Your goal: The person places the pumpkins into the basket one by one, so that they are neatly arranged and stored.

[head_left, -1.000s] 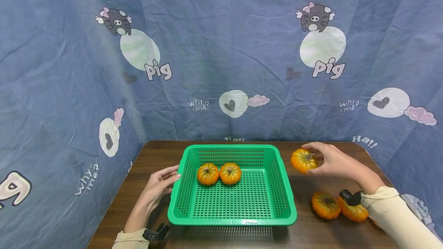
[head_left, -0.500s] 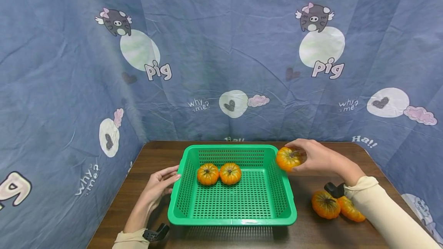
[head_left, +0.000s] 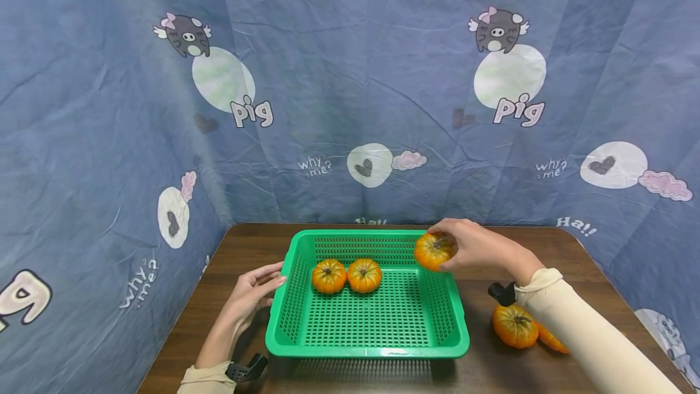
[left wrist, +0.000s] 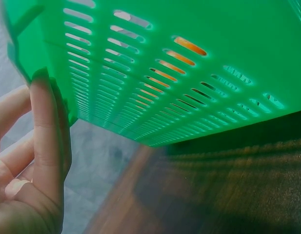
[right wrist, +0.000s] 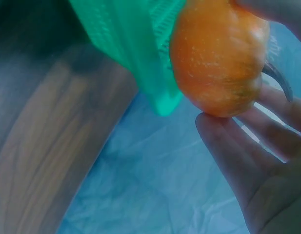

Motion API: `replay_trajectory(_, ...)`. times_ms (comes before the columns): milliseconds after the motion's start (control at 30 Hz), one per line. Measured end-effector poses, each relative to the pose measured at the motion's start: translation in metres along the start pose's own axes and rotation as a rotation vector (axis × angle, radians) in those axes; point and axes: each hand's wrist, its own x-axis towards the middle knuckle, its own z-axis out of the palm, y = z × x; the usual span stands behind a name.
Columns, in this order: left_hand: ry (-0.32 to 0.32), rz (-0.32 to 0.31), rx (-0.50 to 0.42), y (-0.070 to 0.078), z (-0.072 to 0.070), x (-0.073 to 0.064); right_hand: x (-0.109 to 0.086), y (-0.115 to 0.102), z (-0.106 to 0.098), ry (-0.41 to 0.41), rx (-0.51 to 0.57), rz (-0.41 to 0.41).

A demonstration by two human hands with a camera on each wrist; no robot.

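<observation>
A green plastic basket with slotted walls stands on the table. Two small orange pumpkins sit side by side inside it, toward the back left. My left hand holds the basket's left rim, thumb on top; the left wrist view shows its fingers at the rim's outer edge. Over the basket's back right corner, my right hand grips another orange pumpkin between thumb and fingers. In the right wrist view this pumpkin shows a dark curved stem, and the basket wall lies beside it.
More orange pumpkins lie on the table right of the basket, partly hidden by the right sleeve. Brown wooden table surrounds the basket. A blue printed cloth hangs behind and at the sides.
My right hand has carried its pumpkin leftward, from beside the basket to over its back right corner. The left hand and basket have stayed in place.
</observation>
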Motion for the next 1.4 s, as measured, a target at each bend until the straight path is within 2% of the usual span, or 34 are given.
replay_trajectory(200, 0.004, -0.005, 0.005, 0.001, 0.000, -0.001, 0.018, -0.004, 0.003, -0.055, -0.019, -0.047)
replay_trajectory(467, 0.008, -0.007, 0.008, 0.001, 0.001, -0.001, 0.038, -0.013, 0.012, -0.133, -0.019, -0.028)
replay_trajectory(700, 0.006, -0.003, 0.003, 0.001, 0.001, 0.000, 0.053, -0.019, 0.024, -0.214, -0.017, -0.048)
replay_trajectory(1033, 0.004, -0.008, 0.005, 0.001, 0.000, 0.000, 0.071, -0.026, 0.042, -0.301, -0.055, -0.015)
replay_trajectory(1400, 0.002, -0.005, 0.006, 0.001, 0.000, -0.001, 0.082, -0.032, 0.064, -0.329, -0.147, 0.004)
